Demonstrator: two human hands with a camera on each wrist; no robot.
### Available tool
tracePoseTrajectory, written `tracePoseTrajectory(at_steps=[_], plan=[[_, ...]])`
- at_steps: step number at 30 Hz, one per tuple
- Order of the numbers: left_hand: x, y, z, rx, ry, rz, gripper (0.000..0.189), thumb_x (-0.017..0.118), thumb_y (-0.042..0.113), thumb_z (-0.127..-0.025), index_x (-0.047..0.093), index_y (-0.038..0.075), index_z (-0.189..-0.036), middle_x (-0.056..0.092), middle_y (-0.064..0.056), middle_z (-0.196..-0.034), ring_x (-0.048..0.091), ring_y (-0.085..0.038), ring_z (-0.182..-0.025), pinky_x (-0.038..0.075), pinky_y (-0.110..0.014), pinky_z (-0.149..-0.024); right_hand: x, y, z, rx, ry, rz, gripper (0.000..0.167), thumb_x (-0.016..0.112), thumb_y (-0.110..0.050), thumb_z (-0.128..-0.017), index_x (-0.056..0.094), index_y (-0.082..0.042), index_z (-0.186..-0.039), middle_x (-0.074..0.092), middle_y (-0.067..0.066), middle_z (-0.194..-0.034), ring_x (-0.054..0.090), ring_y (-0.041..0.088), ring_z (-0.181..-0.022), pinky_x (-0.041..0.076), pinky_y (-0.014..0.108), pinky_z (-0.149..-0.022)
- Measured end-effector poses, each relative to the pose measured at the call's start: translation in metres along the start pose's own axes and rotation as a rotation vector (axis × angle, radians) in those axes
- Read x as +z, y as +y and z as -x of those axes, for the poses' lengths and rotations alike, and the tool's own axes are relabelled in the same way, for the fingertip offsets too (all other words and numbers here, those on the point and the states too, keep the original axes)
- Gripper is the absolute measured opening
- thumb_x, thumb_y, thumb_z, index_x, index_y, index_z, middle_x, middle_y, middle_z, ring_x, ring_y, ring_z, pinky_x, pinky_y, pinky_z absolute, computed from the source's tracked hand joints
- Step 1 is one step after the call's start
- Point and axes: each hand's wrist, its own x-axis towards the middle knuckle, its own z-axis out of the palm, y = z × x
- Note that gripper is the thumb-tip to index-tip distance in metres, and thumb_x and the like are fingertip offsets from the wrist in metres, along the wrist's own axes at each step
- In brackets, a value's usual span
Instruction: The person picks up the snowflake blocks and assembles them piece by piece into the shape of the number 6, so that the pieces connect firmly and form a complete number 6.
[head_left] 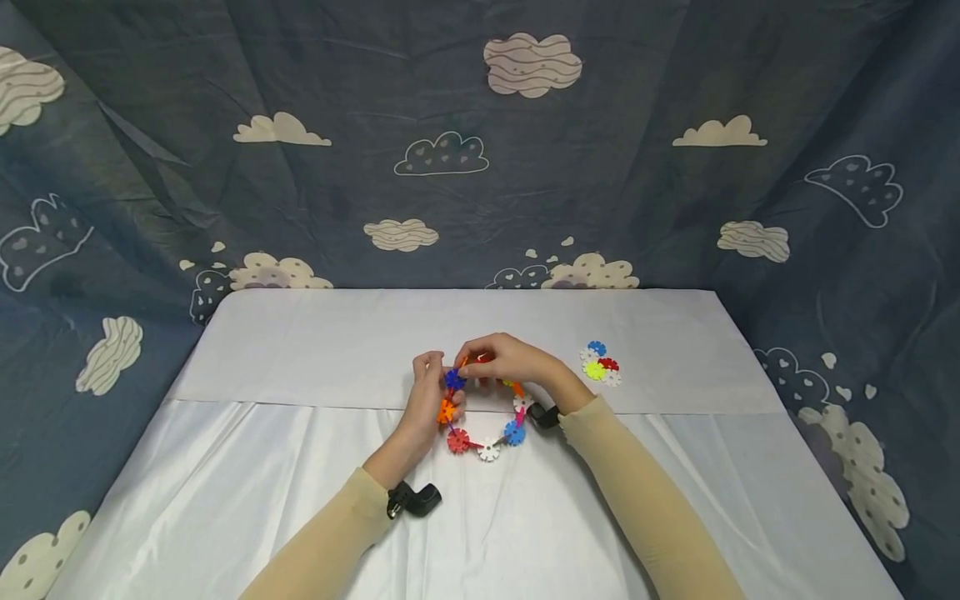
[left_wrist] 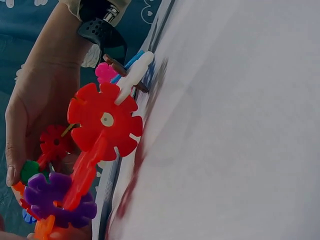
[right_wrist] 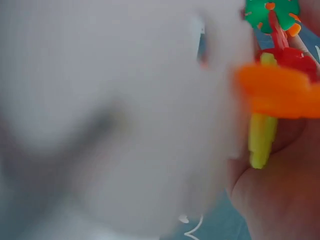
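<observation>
A chain of colourful notched plastic snowflake discs curves in a loop between my hands, its blue disc (head_left: 454,379) at the top left. My left hand (head_left: 422,408) grips the chain's left side, beside an orange disc (head_left: 446,411). From above, my right hand (head_left: 510,358) pinches the chain close to the blue disc. Lower down hang a red disc (head_left: 458,441), a white disc (head_left: 489,451) and a light blue disc (head_left: 514,432). A purple disc (left_wrist: 42,197) and green disc (right_wrist: 271,14) show close up. A blurred white disc (right_wrist: 150,125) covers much of the right wrist view.
Several loose discs, among them a yellow-green disc (head_left: 595,371) and a dark red disc (head_left: 609,364), lie in a cluster to the right of my hands. White cloth covers the table (head_left: 300,350). A dark cloud-patterned curtain (head_left: 442,75) surrounds its back and sides.
</observation>
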Motion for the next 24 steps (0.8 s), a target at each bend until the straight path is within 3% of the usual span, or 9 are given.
tracePoseTrajectory(at_steps=[5, 10, 16, 24], plan=[[0.001, 0.0, 0.001, -0.004, 0.021, 0.0, 0.041, 0.03, 0.051, -0.115, 0.026, 0.021, -0.143, 0.046, -0.004, -0.121, 0.045, -0.012, -0.065, 0.045, -0.021, -0.05, 0.005, -0.002, 0.001, 0.025, 0.003, -0.038, 0.02, 0.071, -0.03, -0.102, 0.076, -0.016, -0.116, 0.073, 0.014, -0.098, 0.062, 0.022, -0.072, 0.053, 0.031, -0.064], [0.001, -0.002, 0.002, -0.009, 0.014, 0.014, 0.036, 0.031, 0.046, -0.116, 0.03, 0.018, -0.14, 0.048, -0.003, -0.113, 0.044, -0.012, -0.063, 0.044, -0.02, -0.049, 0.008, 0.0, 0.001, 0.026, 0.003, -0.043, 0.019, 0.071, -0.031, -0.103, 0.076, -0.016, -0.115, 0.073, 0.013, -0.093, 0.062, 0.019, -0.068, 0.052, 0.03, -0.06], [0.001, -0.004, 0.002, 0.019, -0.024, 0.061, 0.04, 0.027, 0.045, -0.117, 0.029, 0.014, -0.142, 0.052, -0.003, -0.103, 0.047, -0.014, -0.057, 0.045, -0.021, -0.051, 0.005, 0.002, 0.005, -0.001, 0.028, -0.019, 0.019, 0.067, -0.031, -0.105, 0.076, -0.016, -0.114, 0.072, 0.015, -0.093, 0.06, 0.019, -0.071, 0.051, 0.029, -0.06], [-0.001, -0.003, -0.001, 0.036, -0.081, 0.142, 0.038, 0.024, 0.047, -0.117, 0.032, 0.016, -0.138, 0.054, 0.001, -0.101, 0.05, -0.013, -0.068, 0.047, -0.019, -0.054, -0.004, -0.006, 0.008, -0.05, 0.06, -0.036, 0.018, 0.066, -0.026, -0.105, 0.076, -0.013, -0.113, 0.071, 0.021, -0.098, 0.061, 0.028, -0.069, 0.049, 0.029, -0.055]])
